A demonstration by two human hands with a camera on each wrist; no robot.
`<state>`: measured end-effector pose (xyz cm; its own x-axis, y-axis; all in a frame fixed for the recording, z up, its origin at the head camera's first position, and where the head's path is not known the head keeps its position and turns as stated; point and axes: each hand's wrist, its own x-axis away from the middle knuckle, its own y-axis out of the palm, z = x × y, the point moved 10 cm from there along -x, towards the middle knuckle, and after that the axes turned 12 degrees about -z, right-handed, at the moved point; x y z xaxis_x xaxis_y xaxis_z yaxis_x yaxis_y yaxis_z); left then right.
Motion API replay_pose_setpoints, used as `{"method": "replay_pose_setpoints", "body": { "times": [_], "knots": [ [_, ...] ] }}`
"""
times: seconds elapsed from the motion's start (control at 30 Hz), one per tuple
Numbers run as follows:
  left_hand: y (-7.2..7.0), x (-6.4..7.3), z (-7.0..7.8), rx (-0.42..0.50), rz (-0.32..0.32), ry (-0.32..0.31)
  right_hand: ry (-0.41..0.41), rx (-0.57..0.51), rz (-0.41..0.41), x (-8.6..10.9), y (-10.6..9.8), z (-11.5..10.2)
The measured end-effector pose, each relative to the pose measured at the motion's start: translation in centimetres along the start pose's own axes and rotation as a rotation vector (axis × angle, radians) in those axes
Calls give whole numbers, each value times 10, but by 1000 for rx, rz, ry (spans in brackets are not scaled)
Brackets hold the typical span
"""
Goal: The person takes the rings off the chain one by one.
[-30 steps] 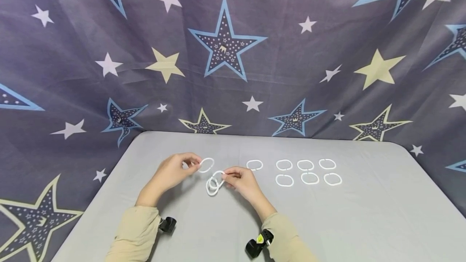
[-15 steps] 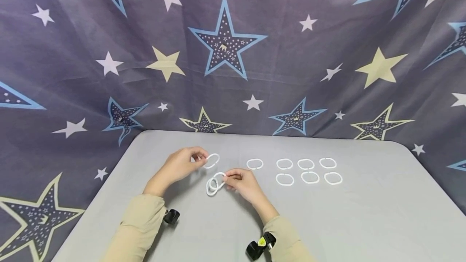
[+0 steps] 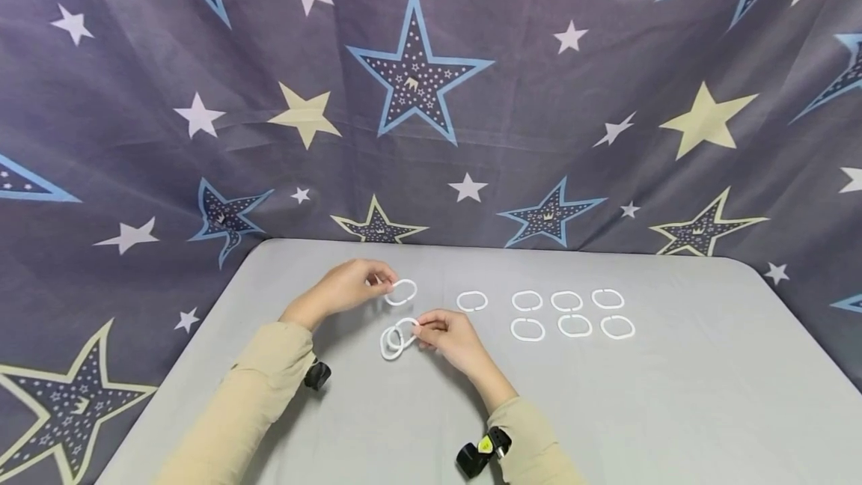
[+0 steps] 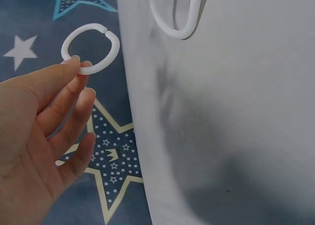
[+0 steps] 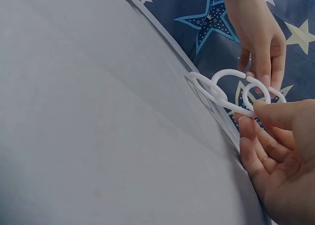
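Between thumb and fingertips my left hand [image 3: 346, 288] pinches one white oval plastic link ring [image 4: 116, 47]. A small split shows in that ring's rim in the left wrist view. My right hand [image 3: 456, 340] pinches a short chain of white link rings [image 5: 229, 106], at least two hooked together. The chain hangs to the left of my right fingertips, just above the table or touching it; I cannot tell which. The single ring is held farther from me than the chain, apart from it in the head view.
On the grey table [image 3: 673, 395] to the right lie a lone white ring [image 3: 472, 292] and several more white rings [image 3: 528, 340] in two rows. Behind the table hangs a star-patterned cloth [image 3: 512, 118]. Each wrist wears a black camera [image 3: 474, 459].
My left hand has moved to the right and away from me, carrying its ring. My right hand and the chain have stayed almost still.
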<state>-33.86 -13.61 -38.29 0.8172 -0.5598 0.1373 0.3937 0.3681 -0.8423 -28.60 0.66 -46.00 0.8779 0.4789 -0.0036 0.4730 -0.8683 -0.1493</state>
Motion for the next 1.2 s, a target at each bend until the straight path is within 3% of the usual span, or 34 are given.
{"method": "replay_pose_setpoints", "body": {
  "times": [0.2,0.33,0.53,0.63,0.73,0.87,1.2],
  "knots": [
    [2,-16,5,33,-61,57,5,2,7,0,-1,-2],
    [7,-28,5,13,-103,63,-9,-2,6,0,0,-6],
    [18,-45,11,13,-164,99,-16,-3,-10,11,3,-33],
    [24,-52,13,24,-188,104,-16,5,2,7,1,-25],
    [29,-58,15,20,-206,88,-12,12,26,1,-1,-8],
    [31,-65,14,-26,-190,48,2,4,32,2,-1,-4],
    [40,-81,14,-161,-187,-37,-17,-12,12,19,3,-42]
  ]
}}
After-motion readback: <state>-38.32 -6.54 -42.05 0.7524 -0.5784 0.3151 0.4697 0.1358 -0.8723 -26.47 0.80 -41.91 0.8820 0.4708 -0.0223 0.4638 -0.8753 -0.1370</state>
